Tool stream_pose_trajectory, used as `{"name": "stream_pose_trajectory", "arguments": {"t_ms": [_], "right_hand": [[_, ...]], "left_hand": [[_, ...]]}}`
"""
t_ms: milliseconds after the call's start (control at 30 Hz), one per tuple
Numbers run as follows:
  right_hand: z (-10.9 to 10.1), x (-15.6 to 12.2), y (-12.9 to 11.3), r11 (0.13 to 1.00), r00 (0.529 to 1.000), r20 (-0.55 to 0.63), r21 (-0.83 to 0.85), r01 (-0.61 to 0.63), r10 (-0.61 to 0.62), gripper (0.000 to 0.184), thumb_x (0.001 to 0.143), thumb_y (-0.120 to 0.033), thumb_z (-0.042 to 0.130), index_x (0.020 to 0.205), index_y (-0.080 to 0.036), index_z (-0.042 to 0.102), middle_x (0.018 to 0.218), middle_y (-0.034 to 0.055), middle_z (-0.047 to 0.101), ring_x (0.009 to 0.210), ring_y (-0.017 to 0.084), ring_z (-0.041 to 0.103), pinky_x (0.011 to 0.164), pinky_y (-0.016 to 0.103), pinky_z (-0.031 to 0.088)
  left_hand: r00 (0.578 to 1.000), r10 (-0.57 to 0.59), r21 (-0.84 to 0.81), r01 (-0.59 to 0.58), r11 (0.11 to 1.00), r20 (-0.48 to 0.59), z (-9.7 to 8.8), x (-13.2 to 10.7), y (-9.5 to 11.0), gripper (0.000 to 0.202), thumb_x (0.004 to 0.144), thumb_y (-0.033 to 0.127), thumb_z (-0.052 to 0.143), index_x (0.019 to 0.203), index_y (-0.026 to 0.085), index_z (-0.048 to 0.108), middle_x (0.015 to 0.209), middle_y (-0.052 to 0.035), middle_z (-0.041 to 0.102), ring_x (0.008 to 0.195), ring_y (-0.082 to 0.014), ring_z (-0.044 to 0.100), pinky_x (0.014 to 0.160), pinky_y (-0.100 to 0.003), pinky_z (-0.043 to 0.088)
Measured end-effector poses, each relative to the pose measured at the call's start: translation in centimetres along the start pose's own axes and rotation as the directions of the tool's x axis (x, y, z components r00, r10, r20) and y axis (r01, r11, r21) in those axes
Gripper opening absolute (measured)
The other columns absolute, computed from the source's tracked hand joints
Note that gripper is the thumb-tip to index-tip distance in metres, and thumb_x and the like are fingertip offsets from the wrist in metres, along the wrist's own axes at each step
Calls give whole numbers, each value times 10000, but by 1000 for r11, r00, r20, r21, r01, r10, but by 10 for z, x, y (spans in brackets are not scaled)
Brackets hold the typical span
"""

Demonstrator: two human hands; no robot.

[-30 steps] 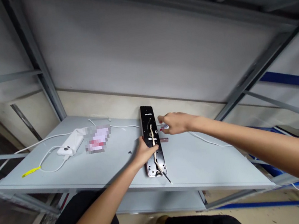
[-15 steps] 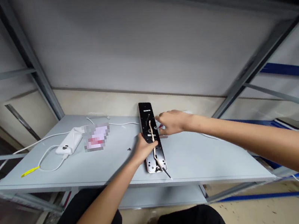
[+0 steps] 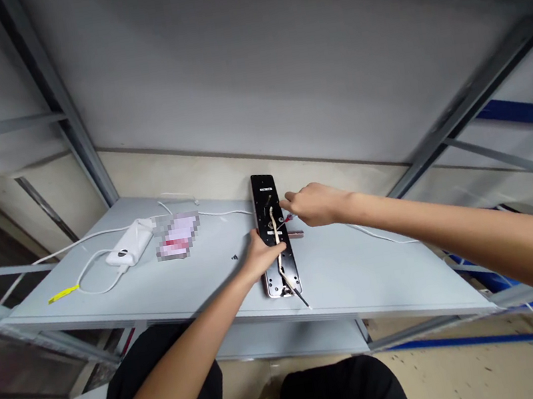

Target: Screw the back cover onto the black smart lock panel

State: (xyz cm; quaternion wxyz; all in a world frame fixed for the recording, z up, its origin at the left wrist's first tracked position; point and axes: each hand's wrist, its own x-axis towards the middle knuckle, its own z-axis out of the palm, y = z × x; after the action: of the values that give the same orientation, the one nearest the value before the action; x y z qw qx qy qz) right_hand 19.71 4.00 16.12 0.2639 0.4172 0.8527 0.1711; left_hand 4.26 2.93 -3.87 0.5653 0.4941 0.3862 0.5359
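A long black door lock panel (image 3: 271, 253) lies on the grey shelf, back side up, with small holes and a white label. A pale wire bundle (image 3: 276, 232) runs along it and ends in a dark lead past the near edge. My left hand (image 3: 261, 255) grips the panel's left side, thumb across its face. At the right side, my right hand (image 3: 312, 204) is closed around a thin screwdriver (image 3: 290, 218) with a reddish handle. Its shaft points at the panel's middle; the tip is too small to make out. A copper-coloured lever handle (image 3: 295, 234) sticks out below that hand.
Small dark screws (image 3: 234, 257) lie left of the panel. Farther left are a white power bank (image 3: 129, 243) with cables, a yellow cable tag (image 3: 64, 294) and a blurred-out phone (image 3: 178, 235). Metal uprights (image 3: 81, 148) and a back wall frame the shelf (image 3: 380, 276).
The view has shifted slightly. My right hand has drawn a little away from the panel, showing more of the screwdriver and lever handle. My left hand keeps its grip.
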Motion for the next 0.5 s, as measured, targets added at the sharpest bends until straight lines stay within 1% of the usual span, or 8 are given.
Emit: {"name": "stream_pose_trajectory", "arguments": {"t_ms": [100,167,200,300,400,500], "right_hand": [[3,-3,-3,999,999,21,37,-33,32,362,1007,-248,577,1291,-91,739,1203,237,793,930,355,786,697,383,365],[5,-9,-1,995,998,37,88,-54,51,366,1024,-380,582,1206,-119,763,1175,227,807,945,361,787,701,380,369],[6,-12,2,991,997,41,116,-65,60,375,1038,-412,557,1175,-130,762,1163,222,813,949,354,786,703,378,367],[9,-21,10,972,994,27,208,-111,107,350,1064,-400,491,1136,-150,726,1161,208,818,962,331,771,704,374,350],[12,-25,18,945,986,8,284,-159,164,312,1065,-390,485,1120,-165,693,1197,196,806,974,315,747,706,371,350],[14,-23,21,932,981,-3,313,-183,194,310,1063,-399,484,1148,-178,684,1210,182,792,962,296,723,706,365,356]], "left_hand": [[1000,-5,-7,5,1000,-8,0,1,-2,527,640,127,944,1098,219,699,876,-1,737,905,-240,735,904,-361,594],[1000,-11,-2,11,1000,-9,0,1,-3,532,636,135,946,1095,212,689,870,7,731,898,-229,729,901,-345,585],[1000,-13,0,13,1000,-15,0,1,-3,530,636,138,945,1093,210,684,876,6,733,902,-225,729,901,-338,581],[999,-25,6,25,1000,-29,1,1,-2,505,645,136,939,1072,206,678,898,-4,744,915,-226,731,899,-334,579],[999,-37,4,37,999,-3,1,0,0,472,652,136,934,1048,207,687,892,-5,744,922,-231,734,902,-342,587],[999,-34,-22,34,999,16,0,-1,0,456,656,140,929,1041,209,695,884,-5,739,924,-237,735,912,-354,590]]}}
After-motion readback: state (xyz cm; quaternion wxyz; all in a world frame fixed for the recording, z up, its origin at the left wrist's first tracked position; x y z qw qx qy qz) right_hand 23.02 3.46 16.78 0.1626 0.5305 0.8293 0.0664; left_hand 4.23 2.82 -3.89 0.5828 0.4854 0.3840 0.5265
